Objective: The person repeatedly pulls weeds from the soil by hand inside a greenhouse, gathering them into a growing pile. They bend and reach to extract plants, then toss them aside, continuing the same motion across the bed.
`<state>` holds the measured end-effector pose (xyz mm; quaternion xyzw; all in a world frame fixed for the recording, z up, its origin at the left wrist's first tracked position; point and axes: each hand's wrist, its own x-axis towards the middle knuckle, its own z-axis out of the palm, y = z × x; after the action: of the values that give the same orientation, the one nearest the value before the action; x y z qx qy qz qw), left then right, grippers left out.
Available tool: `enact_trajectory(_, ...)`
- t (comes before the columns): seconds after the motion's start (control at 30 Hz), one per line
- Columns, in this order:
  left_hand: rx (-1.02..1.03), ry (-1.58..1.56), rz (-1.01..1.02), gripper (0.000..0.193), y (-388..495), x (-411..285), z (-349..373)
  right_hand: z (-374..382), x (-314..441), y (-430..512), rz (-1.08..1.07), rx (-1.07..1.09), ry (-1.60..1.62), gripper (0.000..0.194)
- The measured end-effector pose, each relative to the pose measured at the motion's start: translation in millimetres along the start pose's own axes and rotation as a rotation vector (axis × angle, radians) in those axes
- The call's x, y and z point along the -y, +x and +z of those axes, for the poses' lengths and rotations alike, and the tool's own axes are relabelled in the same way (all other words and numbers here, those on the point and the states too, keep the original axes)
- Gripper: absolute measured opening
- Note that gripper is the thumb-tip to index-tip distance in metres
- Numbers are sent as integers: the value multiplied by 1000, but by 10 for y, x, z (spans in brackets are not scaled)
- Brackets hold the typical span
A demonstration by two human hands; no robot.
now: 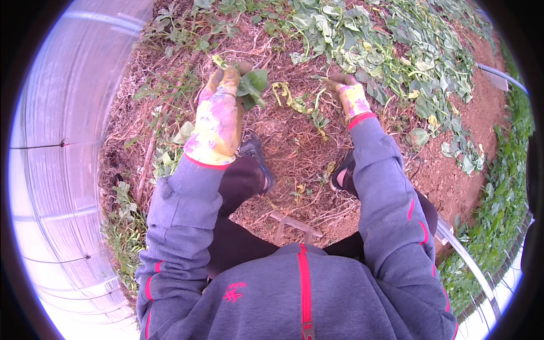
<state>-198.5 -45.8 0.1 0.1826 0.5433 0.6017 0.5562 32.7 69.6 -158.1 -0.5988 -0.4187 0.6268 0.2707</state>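
Note:
My left hand, in a flowered work glove with a red hem, is closed around green leaves that stick out on its right side. In a matching glove, my right hand is held over the ground at the edge of the leafy heap; its fingertips are bent together by a thin green stem, and whether they grip it cannot be told. Between the hands, yellowed, wilted leaves lie on dry straw-like plant litter.
Cut leafy vines are heaped at the upper right. Plastic greenhouse sheeting rises on the left. Bare soil, a metal pipe and low green plants are on the right. A small wooden frame lies between my legs.

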Motion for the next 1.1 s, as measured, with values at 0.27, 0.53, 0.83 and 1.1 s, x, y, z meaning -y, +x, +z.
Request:
enact_trajectory(0.27, -22, 12, -70, 31, -39, -37, 46, 92, -1222, 314, -54, 84, -893, 32)
enact_trajectory(0.53, 41, 42, -41, 31, 4, -40, 20, 289, -1324, 390, 81, 244, -1298, 43)
enact_trajectory(0.83, -33, 21, -54, 23, 46, 77, 50, 212, -591, 33, -30, -69, 61, 19)
enact_trajectory(1.1, -17, 155, -116, 26, 12, 174, 63, 507, 628, -748, -228, 473, 262, 27)
